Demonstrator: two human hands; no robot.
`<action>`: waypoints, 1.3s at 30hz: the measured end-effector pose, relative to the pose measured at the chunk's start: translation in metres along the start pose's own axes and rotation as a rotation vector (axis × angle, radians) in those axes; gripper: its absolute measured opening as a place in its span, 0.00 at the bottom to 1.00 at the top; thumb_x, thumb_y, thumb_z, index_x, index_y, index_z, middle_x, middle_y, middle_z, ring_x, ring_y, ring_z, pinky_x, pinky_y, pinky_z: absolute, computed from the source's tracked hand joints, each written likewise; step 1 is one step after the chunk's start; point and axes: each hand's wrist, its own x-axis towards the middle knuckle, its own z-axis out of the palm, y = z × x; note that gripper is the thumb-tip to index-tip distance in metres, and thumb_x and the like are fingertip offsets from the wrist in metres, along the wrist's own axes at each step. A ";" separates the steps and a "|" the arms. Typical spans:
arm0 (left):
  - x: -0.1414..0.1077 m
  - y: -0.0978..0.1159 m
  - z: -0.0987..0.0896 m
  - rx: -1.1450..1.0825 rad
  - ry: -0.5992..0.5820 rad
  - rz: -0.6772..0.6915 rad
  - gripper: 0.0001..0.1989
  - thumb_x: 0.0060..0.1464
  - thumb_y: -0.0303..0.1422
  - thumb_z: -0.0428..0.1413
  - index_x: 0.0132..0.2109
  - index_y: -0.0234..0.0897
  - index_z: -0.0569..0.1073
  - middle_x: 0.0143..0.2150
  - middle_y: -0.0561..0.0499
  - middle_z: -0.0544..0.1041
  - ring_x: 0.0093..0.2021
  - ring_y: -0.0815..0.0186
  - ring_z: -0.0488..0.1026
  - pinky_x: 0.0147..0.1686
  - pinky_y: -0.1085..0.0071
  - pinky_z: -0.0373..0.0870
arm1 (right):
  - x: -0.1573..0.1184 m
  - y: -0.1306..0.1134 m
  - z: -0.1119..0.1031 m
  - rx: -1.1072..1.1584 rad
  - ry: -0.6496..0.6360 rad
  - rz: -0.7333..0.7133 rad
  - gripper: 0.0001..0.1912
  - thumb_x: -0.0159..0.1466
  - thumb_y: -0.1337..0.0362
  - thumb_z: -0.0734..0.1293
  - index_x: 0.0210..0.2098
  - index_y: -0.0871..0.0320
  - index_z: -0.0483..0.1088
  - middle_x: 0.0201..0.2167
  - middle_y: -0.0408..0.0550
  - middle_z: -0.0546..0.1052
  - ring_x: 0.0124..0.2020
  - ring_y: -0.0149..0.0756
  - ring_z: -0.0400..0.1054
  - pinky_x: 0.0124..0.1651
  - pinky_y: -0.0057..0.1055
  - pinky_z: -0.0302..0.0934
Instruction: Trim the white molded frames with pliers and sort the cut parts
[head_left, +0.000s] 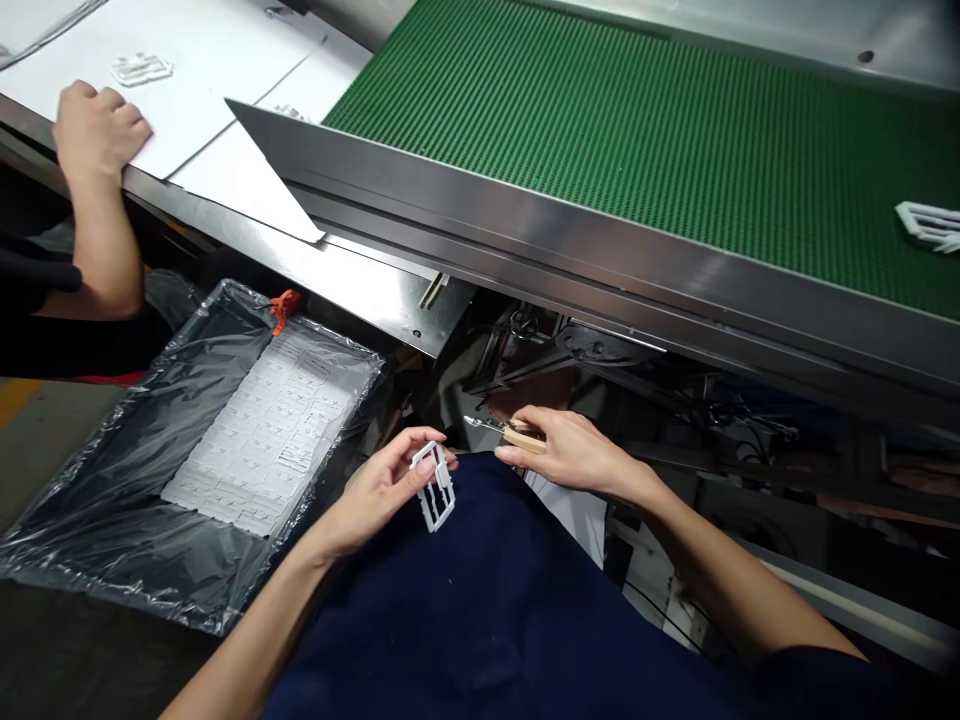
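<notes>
Between the thumb and fingers of my left hand [390, 487] is a white plastic frame [444, 503] with long slots, held tilted above my dark blue clothing. To its right, my right hand [574, 450] is closed around a pair of nippers [525, 436] with pale handles. Their metal jaws point left toward the frame, with a gap between the two. Part of the handles is hidden in my palm.
A plastic-lined crate [75, 540] at left holds rows of white parts [262, 430]; an orange clip [285, 308] sits on its rim. A green conveyor belt [600, 130] carries another white part [930, 226]. A co-worker's hand [101, 130] rests on the paper-covered table [217, 80].
</notes>
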 end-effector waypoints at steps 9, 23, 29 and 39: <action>0.010 -0.001 0.016 -0.463 0.063 -0.039 0.30 0.58 0.51 0.37 0.43 0.30 0.71 0.31 0.46 0.71 0.24 0.68 0.67 0.26 0.69 0.71 | 0.002 -0.016 -0.004 -0.115 0.119 -0.239 0.29 0.58 0.39 0.57 0.44 0.57 0.66 0.37 0.50 0.71 0.38 0.38 0.64 0.40 0.32 0.55; 0.002 0.003 0.014 -0.316 -0.049 -0.113 0.34 0.58 0.53 0.33 0.40 0.30 0.72 0.32 0.45 0.72 0.26 0.67 0.67 0.29 0.70 0.69 | 0.004 -0.023 -0.011 -0.329 0.139 -0.366 0.32 0.60 0.38 0.53 0.44 0.59 0.66 0.33 0.49 0.69 0.34 0.36 0.62 0.40 0.32 0.52; 0.001 0.004 0.014 -0.276 -0.034 -0.129 0.33 0.58 0.53 0.34 0.39 0.30 0.72 0.33 0.44 0.73 0.25 0.68 0.67 0.29 0.71 0.68 | 0.004 -0.023 -0.011 -0.360 0.145 -0.394 0.31 0.61 0.39 0.52 0.40 0.59 0.67 0.30 0.48 0.69 0.30 0.34 0.61 0.34 0.30 0.50; 0.000 0.004 0.013 -0.395 -0.050 -0.159 0.32 0.58 0.53 0.37 0.43 0.30 0.72 0.29 0.46 0.72 0.24 0.67 0.68 0.27 0.70 0.70 | 0.006 -0.025 -0.011 -0.278 0.133 -0.387 0.27 0.61 0.41 0.54 0.35 0.58 0.68 0.27 0.46 0.69 0.26 0.30 0.61 0.27 0.27 0.43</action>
